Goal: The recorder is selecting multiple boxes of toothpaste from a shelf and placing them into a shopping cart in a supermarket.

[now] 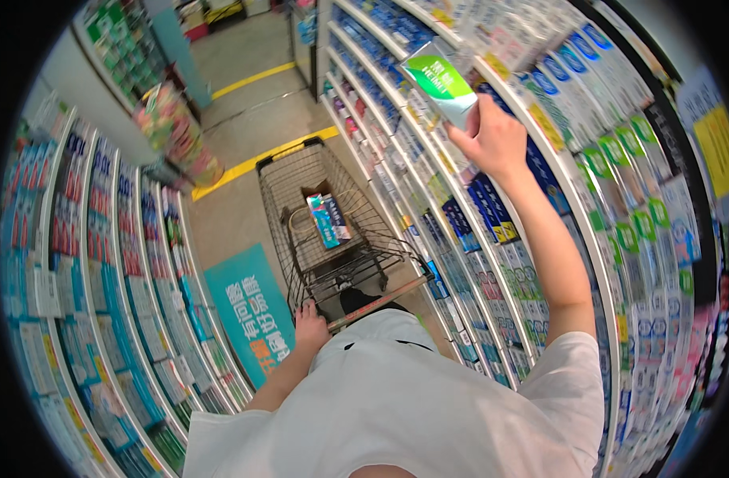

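Note:
My right hand (494,138) grips the lower end of a green and silver package (441,82), held up in front of the right-hand shelves. Writing shows on its green face. My left hand (311,325) rests on the left end of the handle (376,303) of a wire shopping cart (346,239). In the cart lies an open bag or carton (353,232) with thin loop handles. Two boxes sit in it, a teal one (326,221) and a dark one (338,216), side by side.
Shelves (394,128) of boxed and carded goods line the right side; more shelves (114,221) run along the left. A tall bin of colourful items (176,134) stands ahead left. Yellow lines (262,161) cross the floor, and a teal floor mat or sticker (251,310) lies beside the cart.

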`<state>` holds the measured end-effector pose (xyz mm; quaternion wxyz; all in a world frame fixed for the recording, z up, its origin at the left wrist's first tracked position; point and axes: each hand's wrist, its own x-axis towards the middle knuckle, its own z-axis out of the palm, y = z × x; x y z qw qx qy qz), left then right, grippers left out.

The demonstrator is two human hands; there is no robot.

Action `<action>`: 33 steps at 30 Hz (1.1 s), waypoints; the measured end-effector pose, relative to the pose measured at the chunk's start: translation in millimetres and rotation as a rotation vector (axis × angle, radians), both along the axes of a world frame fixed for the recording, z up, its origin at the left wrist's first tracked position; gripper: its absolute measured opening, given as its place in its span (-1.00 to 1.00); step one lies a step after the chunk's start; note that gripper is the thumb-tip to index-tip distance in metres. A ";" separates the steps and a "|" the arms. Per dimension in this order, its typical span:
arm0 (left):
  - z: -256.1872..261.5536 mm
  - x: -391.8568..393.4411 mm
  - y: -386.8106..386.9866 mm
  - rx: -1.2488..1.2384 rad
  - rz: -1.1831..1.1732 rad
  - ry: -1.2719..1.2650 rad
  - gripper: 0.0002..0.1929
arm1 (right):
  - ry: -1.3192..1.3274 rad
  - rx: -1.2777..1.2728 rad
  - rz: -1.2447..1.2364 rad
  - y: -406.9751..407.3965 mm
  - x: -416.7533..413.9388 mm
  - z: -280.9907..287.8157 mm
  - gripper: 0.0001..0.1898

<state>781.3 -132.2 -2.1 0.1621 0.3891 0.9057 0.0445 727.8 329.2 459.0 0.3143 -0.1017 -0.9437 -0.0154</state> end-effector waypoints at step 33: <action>12.8 -49.5 17.8 -0.057 0.027 -0.181 -0.61 | -1.039 -0.566 -0.426 -97.7 -232.8 -538.5 -0.18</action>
